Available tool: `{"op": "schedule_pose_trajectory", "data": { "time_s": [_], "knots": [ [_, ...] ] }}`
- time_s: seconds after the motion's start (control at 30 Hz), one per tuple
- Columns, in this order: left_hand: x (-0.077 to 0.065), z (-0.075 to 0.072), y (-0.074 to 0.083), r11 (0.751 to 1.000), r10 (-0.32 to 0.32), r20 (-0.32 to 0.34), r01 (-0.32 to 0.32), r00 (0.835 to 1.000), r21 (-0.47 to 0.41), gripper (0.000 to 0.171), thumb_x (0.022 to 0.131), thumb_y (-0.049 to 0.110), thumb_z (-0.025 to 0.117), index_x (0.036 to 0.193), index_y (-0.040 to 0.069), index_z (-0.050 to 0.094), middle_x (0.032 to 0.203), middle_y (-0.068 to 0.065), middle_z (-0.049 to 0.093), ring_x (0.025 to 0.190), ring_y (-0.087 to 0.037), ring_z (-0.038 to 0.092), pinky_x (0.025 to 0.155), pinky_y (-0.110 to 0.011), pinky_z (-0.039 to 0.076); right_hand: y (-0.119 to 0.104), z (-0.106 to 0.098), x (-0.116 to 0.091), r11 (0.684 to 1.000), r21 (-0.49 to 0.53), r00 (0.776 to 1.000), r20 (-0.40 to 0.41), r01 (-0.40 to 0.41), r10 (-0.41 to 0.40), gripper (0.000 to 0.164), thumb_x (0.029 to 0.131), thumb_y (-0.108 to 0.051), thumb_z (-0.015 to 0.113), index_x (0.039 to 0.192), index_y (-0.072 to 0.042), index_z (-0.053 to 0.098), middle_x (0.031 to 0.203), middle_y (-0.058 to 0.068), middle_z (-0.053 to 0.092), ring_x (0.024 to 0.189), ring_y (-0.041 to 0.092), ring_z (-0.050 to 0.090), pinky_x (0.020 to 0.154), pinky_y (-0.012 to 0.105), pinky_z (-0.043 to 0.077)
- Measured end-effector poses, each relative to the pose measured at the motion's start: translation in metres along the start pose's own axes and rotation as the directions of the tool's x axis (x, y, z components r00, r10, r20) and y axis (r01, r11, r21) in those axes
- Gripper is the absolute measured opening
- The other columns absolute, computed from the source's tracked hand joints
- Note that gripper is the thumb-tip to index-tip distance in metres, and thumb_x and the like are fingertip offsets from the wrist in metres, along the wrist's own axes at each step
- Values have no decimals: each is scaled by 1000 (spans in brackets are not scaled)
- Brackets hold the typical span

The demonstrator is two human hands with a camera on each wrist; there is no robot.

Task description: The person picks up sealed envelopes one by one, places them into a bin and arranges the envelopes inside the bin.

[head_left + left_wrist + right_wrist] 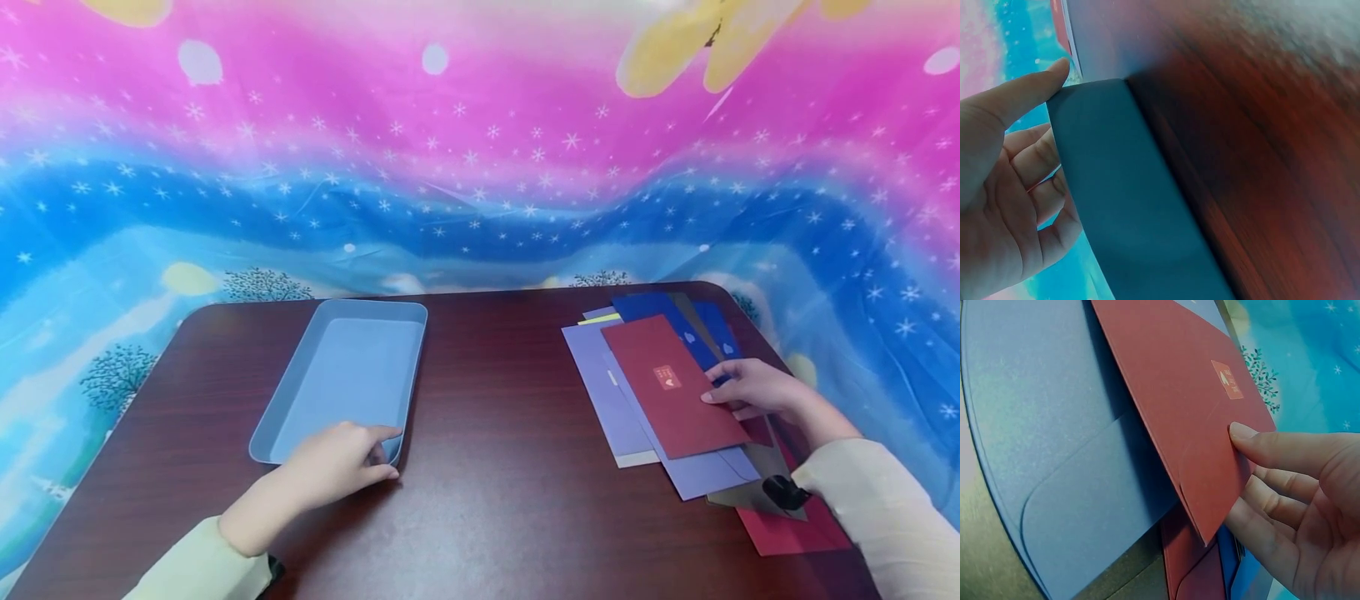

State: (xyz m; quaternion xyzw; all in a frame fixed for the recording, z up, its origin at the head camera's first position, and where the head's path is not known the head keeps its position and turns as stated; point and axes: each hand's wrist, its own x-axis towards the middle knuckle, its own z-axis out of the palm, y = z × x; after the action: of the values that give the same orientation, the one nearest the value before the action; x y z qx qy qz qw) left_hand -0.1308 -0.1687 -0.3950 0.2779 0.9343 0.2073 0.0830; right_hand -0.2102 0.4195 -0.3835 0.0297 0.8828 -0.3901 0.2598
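My right hand (pixel 757 390) pinches a red envelope (pixel 656 408) by its right edge, thumb on top and fingers beneath. In the right wrist view the envelope (pixel 1179 406) is tilted, one corner raised above a purple envelope (pixel 1085 494). Below it lies a loose pile with purple envelopes (pixel 611 400), blue envelopes (pixel 652 308), a brownish-grey envelope (pixel 750 504) and another red envelope (pixel 795 533). My left hand (pixel 337 467) holds the near right corner of a grey-blue tray (pixel 262 446). The left wrist view has the thumb at the rim of the tray wall (pixel 1116 187), with fingers behind it.
Tray and envelopes rest on a dark reddish-brown table (pixel 495 400) with rounded far corners. A pink and blue patterned cloth (pixel 465 167) hangs behind the table and along its sides. A yellow strip (pixel 600 319) pokes out at the pile's far left.
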Motion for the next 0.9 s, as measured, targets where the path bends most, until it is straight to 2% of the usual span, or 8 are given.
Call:
{"op": "schedule_pose_trajectory", "data": {
  "time_s": [0.27, 0.53, 0.7, 0.9],
  "knots": [
    [9, 7, 11, 1000, 1, -26, -1, 1000, 20, 49, 88, 23, 83, 129, 1, 69, 75, 21, 68, 67, 4, 58, 60, -25, 49, -3, 1, 2, 1000, -29, 1000, -10, -10, 10, 58, 101, -23, 69, 135, 16, 43, 93, 7, 63, 78, 21, 62, 71, 35, 60],
    [21, 15, 28, 1000, -1, -10, 1, 1000, 28, 50, 89, 25, 82, 131, 3, 68, 75, 18, 69, 64, 2, 55, 57, -26, 47, -2, 0, 4, 999, -45, 1000, -8, -9, 9, 57, 100, -25, 70, 133, 15, 45, 95, 8, 64, 81, 22, 63, 74, 37, 60],
    [30, 20, 40, 998, 29, -7, -29, 1000, 57, 49, 90, 27, 81, 131, 3, 69, 71, 17, 67, 62, 0, 56, 56, -28, 49, -4, 1, 5, 997, -77, 1000, -23, 6, -8, 59, 101, -27, 69, 133, 16, 44, 95, 7, 66, 83, 22, 64, 76, 38, 61],
    [39, 23, 53, 993, 77, 14, -78, 997, 89, 49, 91, 27, 80, 133, 4, 68, 73, 14, 69, 63, -2, 57, 58, -29, 52, -6, 0, 5, 995, -97, 999, -27, 37, -40, 68, 102, -27, 66, 142, 18, 36, 102, 12, 67, 90, 24, 67, 81, 43, 60]
  ]
}}
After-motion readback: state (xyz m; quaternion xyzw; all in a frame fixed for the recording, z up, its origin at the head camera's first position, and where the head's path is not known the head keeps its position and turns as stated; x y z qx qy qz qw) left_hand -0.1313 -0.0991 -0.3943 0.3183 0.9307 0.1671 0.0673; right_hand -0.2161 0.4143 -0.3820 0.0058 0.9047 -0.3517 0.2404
